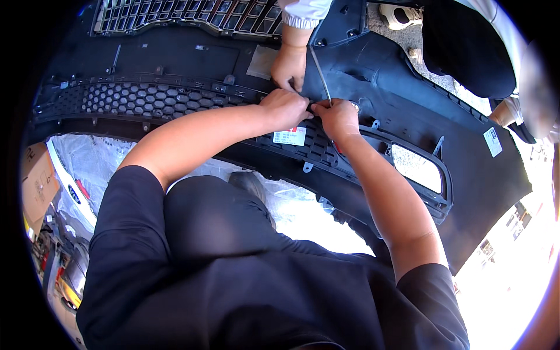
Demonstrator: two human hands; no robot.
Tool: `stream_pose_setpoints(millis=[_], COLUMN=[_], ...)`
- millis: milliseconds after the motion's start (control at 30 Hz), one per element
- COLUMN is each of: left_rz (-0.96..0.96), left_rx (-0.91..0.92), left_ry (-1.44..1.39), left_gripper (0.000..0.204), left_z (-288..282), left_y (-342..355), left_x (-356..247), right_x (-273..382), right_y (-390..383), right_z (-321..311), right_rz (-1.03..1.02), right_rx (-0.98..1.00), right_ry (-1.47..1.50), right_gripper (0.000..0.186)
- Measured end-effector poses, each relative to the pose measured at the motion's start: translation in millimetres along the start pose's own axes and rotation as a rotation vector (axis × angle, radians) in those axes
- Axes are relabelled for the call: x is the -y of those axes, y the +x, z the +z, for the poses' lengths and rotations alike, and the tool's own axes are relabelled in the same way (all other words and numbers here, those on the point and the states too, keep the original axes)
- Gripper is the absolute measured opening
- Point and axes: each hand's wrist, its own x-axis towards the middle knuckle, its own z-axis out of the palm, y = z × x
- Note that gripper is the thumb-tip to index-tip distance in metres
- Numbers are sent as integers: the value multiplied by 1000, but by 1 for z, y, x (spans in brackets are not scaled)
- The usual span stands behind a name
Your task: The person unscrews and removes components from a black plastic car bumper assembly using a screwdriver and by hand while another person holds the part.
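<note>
A large black plastic car bumper lies in front of me, its inner side up, with a honeycomb mesh grille along it. My left hand is closed at the grille's upper edge; what its fingertips pinch is hidden. Just to its right, my right hand is closed around a long thin metal rod that slants up and left, while its thumb and index finger nearly meet my left fingers. Another person's hand, in a white sleeve, reaches down from the far side and touches beside my left hand.
A chrome-edged grille lies at the far left. White labels are stuck on the bumper, and a framed opening sits at its right. A cardboard box stands at the left. The other person's dark-clothed leg is at the far right.
</note>
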Motion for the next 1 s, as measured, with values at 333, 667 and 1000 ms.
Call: stream_pose_setpoints(millis=[333,667,1000], left_rz=[-33,-9,-3], left_rx=[23,15,13], left_ry=[2,12,49], left_gripper=[36,28,33], left_z=[-2,-1,2], left_y=[0,2,1], left_x=[-5,0,0], right_x=[10,26,23], right_y=[-5,-12,-14], right_z=[1,6,14], right_rz=[73,222,384], right_rx=[-53,-128,-110], right_ry=[-41,1,210], right_gripper=[29,31,36])
